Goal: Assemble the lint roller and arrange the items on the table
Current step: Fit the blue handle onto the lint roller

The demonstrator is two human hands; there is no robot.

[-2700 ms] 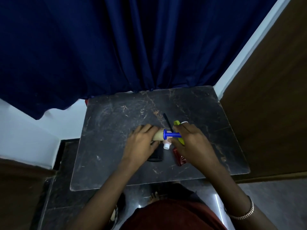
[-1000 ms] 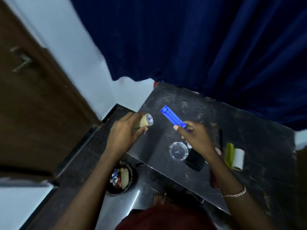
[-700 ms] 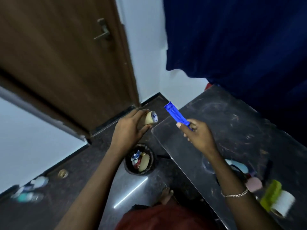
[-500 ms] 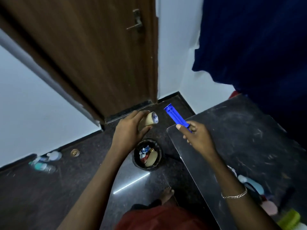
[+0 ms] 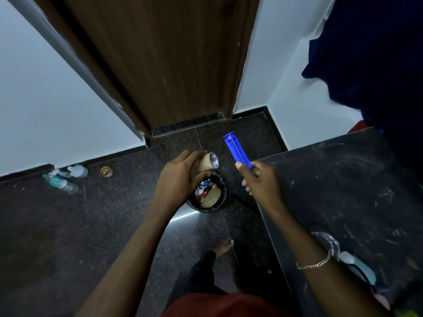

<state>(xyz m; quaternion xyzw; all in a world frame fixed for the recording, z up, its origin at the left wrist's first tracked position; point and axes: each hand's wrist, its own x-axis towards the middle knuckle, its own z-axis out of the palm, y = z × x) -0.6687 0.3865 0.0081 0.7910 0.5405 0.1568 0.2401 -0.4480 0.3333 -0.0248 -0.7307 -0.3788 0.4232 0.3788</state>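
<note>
My left hand grips a tan cardboard roll core with a white printed end, held just above a small dark waste bin on the floor. My right hand holds the blue lint roller handle, its spindle end pointing up and away. The two parts are apart, a short gap between them. The dark marble table lies to the right, under my right forearm.
The bin holds wrappers and another tan core. A brown door stands ahead. Plastic bottles and a small round cap lie on the dark floor at left. A glass dish sits on the table near my right wrist. Blue curtain at upper right.
The roll core has come off the blue handle. My view has swung left from the table to the floor and door, and both hands now hover above the bin.
</note>
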